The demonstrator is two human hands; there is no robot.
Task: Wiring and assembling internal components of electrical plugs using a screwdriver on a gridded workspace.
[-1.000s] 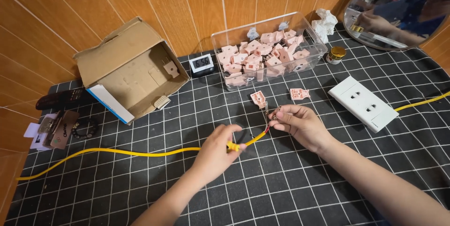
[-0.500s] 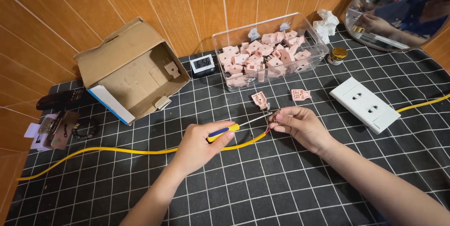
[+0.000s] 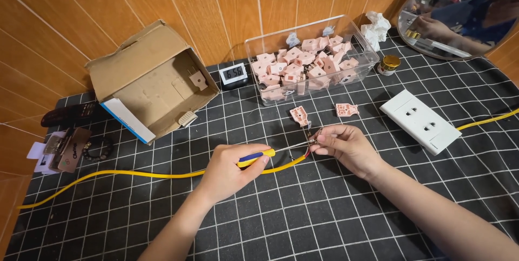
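Work surface: a black mat (image 3: 303, 223) with a white grid pattern covers the table; both forearms of the person reach across it from the near edge.
Left hand: the left hand (image 3: 230, 170) is closed around the handle of a screwdriver (image 3: 270, 154); the handle is yellow and blue, and the thin metal shaft points right toward the other hand.
Right hand: the right hand (image 3: 348, 146) pinches a small part at the end of a yellow cable (image 3: 140, 175); the fingertips are narrow and closed on it, and the part itself is too small to identify.
Tool contact: the screwdriver tip meets the pinched part just at the right fingertips.
Cable run: the yellow cable lies on the mat from the far left edge, passes under the left hand and ends between the hands; red and dark wire ends show at its tip.
Loose parts: two pink plastic pieces (image 3: 299, 115) lie on the mat just beyond the right hand, slightly apart from each other.
Socket plate: a white double socket plate (image 3: 420, 120) lies right of the hands, with a second yellow lead at its far side.
Clear bin: a transparent container (image 3: 365, 58) holds many more pink pieces.
Clock: a small digital clock (image 3: 234, 74) stands left of the bin.
Carton: an open cardboard box (image 3: 151, 85) lies on its side at far left.
Mirror: a round mirror (image 3: 459, 12) leans at the far right corner.
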